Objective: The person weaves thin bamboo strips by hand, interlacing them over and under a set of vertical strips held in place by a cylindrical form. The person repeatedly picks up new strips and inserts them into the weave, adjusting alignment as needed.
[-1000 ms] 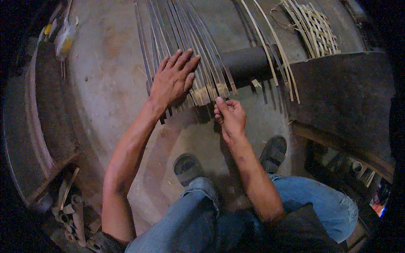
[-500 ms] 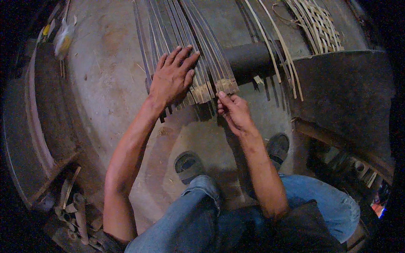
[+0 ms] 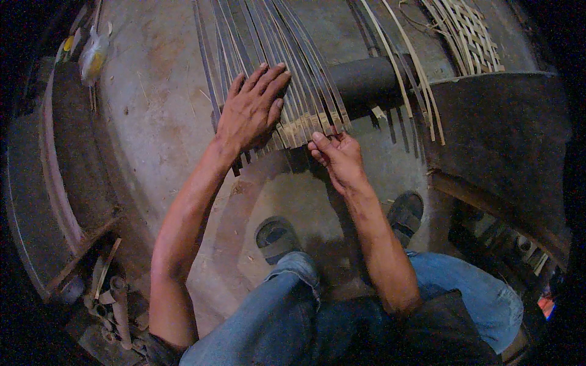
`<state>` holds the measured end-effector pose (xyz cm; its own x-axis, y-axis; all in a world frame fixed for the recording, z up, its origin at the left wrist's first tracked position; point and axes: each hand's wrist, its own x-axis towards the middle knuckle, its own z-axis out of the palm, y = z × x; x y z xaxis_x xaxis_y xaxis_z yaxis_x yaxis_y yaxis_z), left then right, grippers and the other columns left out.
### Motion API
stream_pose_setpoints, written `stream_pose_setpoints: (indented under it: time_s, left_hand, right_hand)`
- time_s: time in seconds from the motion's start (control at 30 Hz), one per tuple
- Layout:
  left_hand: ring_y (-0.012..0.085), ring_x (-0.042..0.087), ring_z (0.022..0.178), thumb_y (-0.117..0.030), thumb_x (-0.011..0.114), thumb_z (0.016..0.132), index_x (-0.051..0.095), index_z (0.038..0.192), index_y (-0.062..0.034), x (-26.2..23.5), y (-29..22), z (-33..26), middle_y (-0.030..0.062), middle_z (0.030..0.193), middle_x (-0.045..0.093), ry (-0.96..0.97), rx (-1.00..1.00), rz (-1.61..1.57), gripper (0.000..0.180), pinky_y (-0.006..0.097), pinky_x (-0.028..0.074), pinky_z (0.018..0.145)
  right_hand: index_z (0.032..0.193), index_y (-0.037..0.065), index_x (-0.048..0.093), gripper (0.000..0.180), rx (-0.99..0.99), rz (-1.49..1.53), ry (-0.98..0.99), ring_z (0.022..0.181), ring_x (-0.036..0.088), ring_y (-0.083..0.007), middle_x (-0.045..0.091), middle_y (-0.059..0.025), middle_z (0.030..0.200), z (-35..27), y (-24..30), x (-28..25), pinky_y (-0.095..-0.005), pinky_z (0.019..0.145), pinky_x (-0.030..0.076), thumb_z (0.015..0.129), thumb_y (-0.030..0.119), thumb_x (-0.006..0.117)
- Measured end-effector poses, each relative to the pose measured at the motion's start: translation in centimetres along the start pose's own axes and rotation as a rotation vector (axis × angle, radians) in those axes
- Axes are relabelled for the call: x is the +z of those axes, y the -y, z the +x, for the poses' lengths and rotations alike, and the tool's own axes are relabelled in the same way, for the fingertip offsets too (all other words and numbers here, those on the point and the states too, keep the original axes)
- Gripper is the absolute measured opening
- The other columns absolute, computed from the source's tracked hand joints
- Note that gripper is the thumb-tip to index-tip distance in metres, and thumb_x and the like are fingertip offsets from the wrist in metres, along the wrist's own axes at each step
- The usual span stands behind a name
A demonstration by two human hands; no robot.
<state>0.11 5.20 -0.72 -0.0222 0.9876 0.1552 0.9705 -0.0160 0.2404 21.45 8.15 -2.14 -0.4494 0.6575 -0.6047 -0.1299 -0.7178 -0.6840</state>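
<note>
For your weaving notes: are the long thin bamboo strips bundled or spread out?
Spread: the long thin bamboo strips lie side by side in a flat fan.

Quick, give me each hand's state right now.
Left hand: open, palm flat on the strips.
Right hand: closed, pinching the strip ends.

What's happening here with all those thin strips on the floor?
A person is crouched on a concrete floor over a fan of long, thin bamboo strips. The left hand lies flat, fingers spread, pressing the strips down near their close ends. The right hand pinches the end of one strip at the fan's right edge. The strips pass over a dark round pipe. A partly woven mat lies at the upper right, and the person's shoes are planted just below the hands.
</note>
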Motion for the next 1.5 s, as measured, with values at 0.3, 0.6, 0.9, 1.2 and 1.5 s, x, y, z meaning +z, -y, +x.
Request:
stream_pose_setpoints:
  time_s: [0.3,0.6,0.9,1.2,1.5]
  left_hand:
    - [0.0276,0.033,0.138,-0.020,0.052,0.090,0.042,0.143,-0.0253,-0.4,-0.2,0.2,0.0032,0.149,0.037,0.058,0.015,0.006,0.054,0.049,0.026,0.111]
    - [0.0274,0.040,0.133,-0.021,0.054,0.090,0.050,0.135,-0.0240,-0.3,-0.4,0.3,0.0038,0.143,0.044,-0.036,0.034,0.027,0.045,0.050,0.030,0.107]
    - [0.0273,0.033,0.138,-0.021,0.052,0.091,0.041,0.143,-0.0273,0.0,-0.1,0.0,0.0026,0.150,0.037,0.037,0.015,0.044,0.054,0.049,0.026,0.112]
    - [0.0263,0.033,0.138,-0.021,0.053,0.090,0.039,0.144,-0.0274,0.7,0.3,0.0,0.0024,0.150,0.036,0.025,0.034,0.049,0.056,0.050,0.025,0.112]
    - [0.0253,0.035,0.137,-0.020,0.057,0.086,0.044,0.140,-0.0255,0.3,0.0,0.2,0.0035,0.146,0.040,0.039,0.022,0.060,0.056,0.050,0.027,0.111]
  right_hand:
    - [0.105,0.003,0.055,0.022,0.059,-0.071,0.046,0.080,0.066,-0.0131,0.066,-0.0072,0.092,-0.2,0.8,-0.8,-0.0231,0.069,0.057,0.088,0.010,0.068]
    - [0.103,0.004,0.057,0.018,0.012,0.056,-0.063,0.076,0.064,-0.0118,0.064,-0.0054,0.087,-0.7,0.5,-0.8,-0.0238,0.067,0.055,0.090,0.014,0.065]
    - [0.099,0.005,0.057,0.016,-0.072,0.015,-0.150,0.075,0.063,-0.0103,0.063,-0.0042,0.085,-1.0,0.2,-0.5,-0.0235,0.064,0.054,0.092,0.017,0.065]
    - [0.101,0.009,0.057,0.019,-0.063,0.018,-0.141,0.077,0.062,-0.0133,0.063,-0.0039,0.088,-1.3,1.0,-0.8,-0.0286,0.063,0.053,0.091,0.024,0.064]
    - [0.095,0.012,0.054,0.023,-0.441,0.209,-0.440,0.068,0.059,-0.0144,0.061,-0.0038,0.079,2.8,8.1,-7.2,-0.0310,0.059,0.049,0.091,0.033,0.061]
